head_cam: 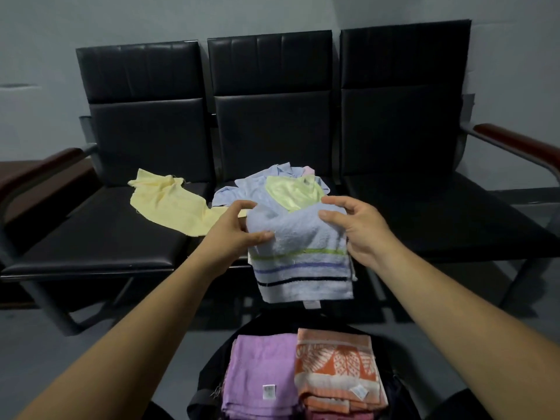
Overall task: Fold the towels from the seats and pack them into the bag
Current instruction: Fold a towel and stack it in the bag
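- Seats [424, 213]: three, black, joined in one row.
- Towels in the bag [210, 369], at 6 o'clock: two on top, folded, side by side. The purple towel [260, 371] is at 9 o'clock of the orange patterned towel [336, 362].
- Loose on the seats: one yellow towel [169, 204] at 10 o'clock, and a crumpled heap [257, 186] at 12 o'clock showing blue, green and pink cloth.
- Labels: small white tags on the purple, orange and held towels; print unreadable.
- Striped towel [303, 268]: pale blue with green, violet and dark bands, folded, hanging above the bag.
- Left hand [239, 225] and right hand [354, 228]: apart, each pinching an upper side of the striped towel.
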A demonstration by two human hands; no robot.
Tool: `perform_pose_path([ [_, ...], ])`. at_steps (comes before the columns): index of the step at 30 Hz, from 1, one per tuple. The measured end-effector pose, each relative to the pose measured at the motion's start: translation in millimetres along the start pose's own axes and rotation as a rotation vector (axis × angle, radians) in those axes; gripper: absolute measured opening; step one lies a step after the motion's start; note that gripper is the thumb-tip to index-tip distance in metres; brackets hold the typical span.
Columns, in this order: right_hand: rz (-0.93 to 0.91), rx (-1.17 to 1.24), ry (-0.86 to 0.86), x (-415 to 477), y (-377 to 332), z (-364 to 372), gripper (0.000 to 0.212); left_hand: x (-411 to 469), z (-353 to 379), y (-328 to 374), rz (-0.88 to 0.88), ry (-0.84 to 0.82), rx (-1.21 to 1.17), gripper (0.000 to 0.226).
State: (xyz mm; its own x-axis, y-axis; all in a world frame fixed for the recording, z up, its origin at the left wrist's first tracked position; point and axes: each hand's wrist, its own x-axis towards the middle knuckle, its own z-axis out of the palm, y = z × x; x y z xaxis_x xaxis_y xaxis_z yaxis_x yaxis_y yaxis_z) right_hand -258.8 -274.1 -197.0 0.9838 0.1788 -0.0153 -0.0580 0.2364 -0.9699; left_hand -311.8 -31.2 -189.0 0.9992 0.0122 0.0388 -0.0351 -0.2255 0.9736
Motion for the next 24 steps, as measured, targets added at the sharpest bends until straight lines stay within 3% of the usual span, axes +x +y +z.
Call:
perform_pose_path([
  [3, 0.105, -0.052, -0.176, -2, 4, -9, 0.052, -1, 1, -2, 0.076, 0.078, 0.081, 0.047],
  [5, 0.119, -0.146, -0.216, -4, 11, -12, 0.054, -1, 3, -3, 0.098, 0.087, 0.138, 0.032],
  [8, 0.009, -0.434, -0.141, -7, 16, -14, 0.039, -3, 4, -4, 0.064, 0.104, 0.189, 0.023],
  [11, -0.126, -0.604, -0.046, -11, 14, -16, 0.03, -5, 0, -9, 0.04, -0.038, 0.314, 0.047],
  [13, -0.156, -0.624, -0.032, -11, 16, -18, 0.03, -4, 0, -13, 0.045, -0.081, 0.451, 0.051],
  [17, -0.163, -0.798, -0.096, -13, 21, -25, 0.04, -3, 8, -14, 0.184, 0.069, 0.661, 0.022],
  [20, -0.165, -0.93, -0.176, -19, 26, -27, 0.038, -2, 6, -21, 0.214, 0.117, 0.597, 0.009],
  [22, -0.232, -0.926, -0.114, -19, 31, -27, 0.03, -5, 1, -26, 0.171, 0.058, 0.455, 0.006],
  [24, -0.244, -0.772, 0.0, -17, 34, -27, 0.019, -5, -4, -32, 0.135, 0.019, 0.307, 0.009],
])
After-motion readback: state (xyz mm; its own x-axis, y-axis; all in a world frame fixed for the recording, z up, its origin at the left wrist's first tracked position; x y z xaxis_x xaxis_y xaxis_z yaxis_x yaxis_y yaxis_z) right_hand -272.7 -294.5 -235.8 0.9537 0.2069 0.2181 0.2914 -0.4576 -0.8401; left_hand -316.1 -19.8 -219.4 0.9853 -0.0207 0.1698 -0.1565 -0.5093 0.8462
